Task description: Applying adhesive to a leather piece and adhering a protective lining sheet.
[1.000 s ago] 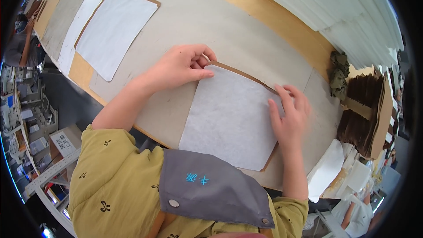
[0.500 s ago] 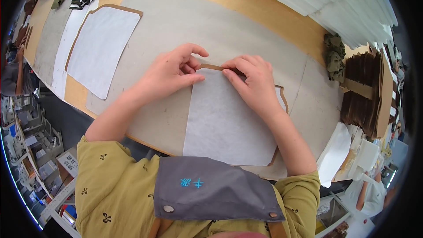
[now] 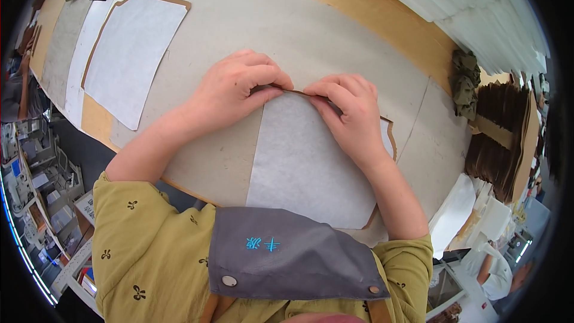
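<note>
Nearest us, white sheet on brown panel, long axis running away from us. At its far edge, our left hand and right hand both pinch the rim, fingertips almost meeting. Beyond, a second panel.

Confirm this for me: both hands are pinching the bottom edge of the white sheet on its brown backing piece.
Not quite. The head view shows the left hand and right hand pinching the top edge of the white sheet on its brown backing piece, the edge farthest from the person, not the bottom one.
</note>
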A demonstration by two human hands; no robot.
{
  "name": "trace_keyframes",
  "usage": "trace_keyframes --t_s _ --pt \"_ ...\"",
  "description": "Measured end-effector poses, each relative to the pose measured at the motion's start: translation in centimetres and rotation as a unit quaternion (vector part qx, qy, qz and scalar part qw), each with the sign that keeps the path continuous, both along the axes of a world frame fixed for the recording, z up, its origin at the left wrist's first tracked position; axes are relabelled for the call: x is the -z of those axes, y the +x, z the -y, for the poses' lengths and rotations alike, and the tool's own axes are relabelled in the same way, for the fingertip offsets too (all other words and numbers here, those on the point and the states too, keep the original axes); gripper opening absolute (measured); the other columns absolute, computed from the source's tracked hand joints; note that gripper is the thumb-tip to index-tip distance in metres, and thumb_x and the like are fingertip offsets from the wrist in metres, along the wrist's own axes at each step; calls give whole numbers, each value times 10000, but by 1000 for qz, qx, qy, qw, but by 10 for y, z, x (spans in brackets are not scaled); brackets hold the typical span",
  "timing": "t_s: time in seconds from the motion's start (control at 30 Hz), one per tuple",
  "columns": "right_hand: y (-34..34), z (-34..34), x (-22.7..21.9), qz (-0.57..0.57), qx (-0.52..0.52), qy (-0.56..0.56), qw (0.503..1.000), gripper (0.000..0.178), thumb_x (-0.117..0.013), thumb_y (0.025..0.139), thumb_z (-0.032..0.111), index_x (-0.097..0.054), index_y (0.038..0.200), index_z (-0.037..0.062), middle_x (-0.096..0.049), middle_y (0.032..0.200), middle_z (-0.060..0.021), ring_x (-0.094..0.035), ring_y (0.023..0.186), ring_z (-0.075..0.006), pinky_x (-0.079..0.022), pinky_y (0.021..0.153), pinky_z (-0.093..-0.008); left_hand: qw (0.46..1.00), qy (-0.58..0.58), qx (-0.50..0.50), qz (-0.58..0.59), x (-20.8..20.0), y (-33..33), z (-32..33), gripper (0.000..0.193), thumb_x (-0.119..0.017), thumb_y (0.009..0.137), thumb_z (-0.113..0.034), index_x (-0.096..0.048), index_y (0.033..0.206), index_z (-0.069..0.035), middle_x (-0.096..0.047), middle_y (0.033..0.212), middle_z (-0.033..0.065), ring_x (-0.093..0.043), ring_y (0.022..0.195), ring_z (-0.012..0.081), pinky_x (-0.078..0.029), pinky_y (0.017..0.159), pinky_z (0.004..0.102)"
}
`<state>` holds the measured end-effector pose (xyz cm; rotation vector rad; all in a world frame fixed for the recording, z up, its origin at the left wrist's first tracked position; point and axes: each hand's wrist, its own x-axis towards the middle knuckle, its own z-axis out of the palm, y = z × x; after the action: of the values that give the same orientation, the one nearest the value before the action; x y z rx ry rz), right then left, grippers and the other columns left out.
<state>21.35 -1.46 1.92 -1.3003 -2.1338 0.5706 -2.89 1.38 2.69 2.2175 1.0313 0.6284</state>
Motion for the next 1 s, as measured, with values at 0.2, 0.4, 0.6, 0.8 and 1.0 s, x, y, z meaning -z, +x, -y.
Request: trace_keyframes --t_s 0.2,0.4,0.6,0.8,1.0 --pt "-3 -3 3 -18 -23 31 999 134 -739 833 73 -747 946 145 -684 944 16 -615 946 -207 -439 874 -372 1000 13 -10 14 0 -9 2 176 -745 841 -47 -758 1001 -119 -695 975 24 -634 946 234 -525 812 352" --pt "2 3 3 7 -45 72 996 293 -733 719 -36 -754 985 88 -676 953 -45 -620 903 -261 -495 799 -386 989 138 31 35 22 -8 2 215 -706 810 -45 -755 996 -142 -686 982 34 -652 924 239 -538 784 357" --pt "1 7 0 71 -91 120 986 306 -725 723 -26 -745 1018 51 -672 978 -52 -620 924 -264 -492 844 -393 964 256 63 -19 23 -14 7 161 -663 827 -114 -691 985 -123 -654 1014 22 -636 933 201 -519 758 337" --pt "1 13 -4 152 -116 175 966 314 -699 783 -4 -725 1096 5 -670 1064 -84 -626 981 -269 -493 877 -414 943 321 69 -49 28 -10 10 80 -641 847 -139 -643 923 -114 -598 924 3 -607 892 168 -478 687 302" --pt "-6 12 -6 181 -128 211 952 290 -694 816 2 -716 1105 1 -670 1068 -91 -630 978 -268 -492 872 -415 939 333 55 -67 28 -14 13 77 -648 838 -134 -649 913 -116 -572 893 -11 -575 844 159 -440 643 298"
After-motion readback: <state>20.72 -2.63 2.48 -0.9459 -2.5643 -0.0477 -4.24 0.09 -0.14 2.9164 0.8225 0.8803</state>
